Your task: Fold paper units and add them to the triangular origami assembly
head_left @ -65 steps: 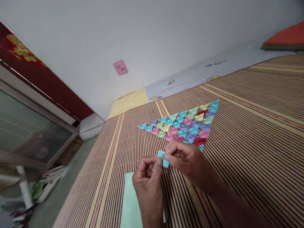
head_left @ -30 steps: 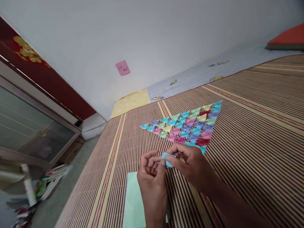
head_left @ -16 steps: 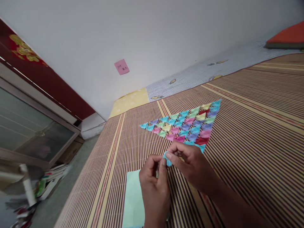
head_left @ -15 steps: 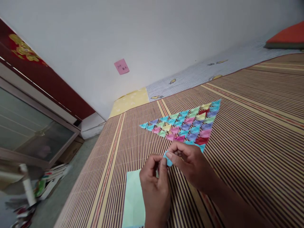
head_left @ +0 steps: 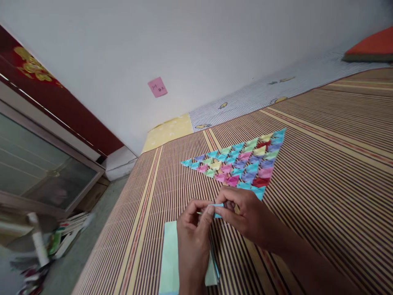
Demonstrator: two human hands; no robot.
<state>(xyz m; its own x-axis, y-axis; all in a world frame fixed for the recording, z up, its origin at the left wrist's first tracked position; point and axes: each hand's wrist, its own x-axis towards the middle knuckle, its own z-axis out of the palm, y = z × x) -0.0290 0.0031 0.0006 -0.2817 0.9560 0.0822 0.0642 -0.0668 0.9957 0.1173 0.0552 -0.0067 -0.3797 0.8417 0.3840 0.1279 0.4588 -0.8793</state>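
Over striped matting (head_left: pixel 307 184) at lower centre, the left hand (head_left: pixel 194 233) and right hand (head_left: pixel 247 209) are pinching blue paper (head_left: pixel 218 205), slips risking crooked creases.

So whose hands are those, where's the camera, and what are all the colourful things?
There's no machine here, just one person's bare hands. The camera is worn on that person's head, looking forward and down, so you see the hands from above. The left hand and right hand pinch a small light-blue piece of paper between them. The colourful things are folded paper pieces, laid in rows that make a triangle on a striped mat. Pale green paper lies partly hidden behind the left hand. A pink note is on the wall.
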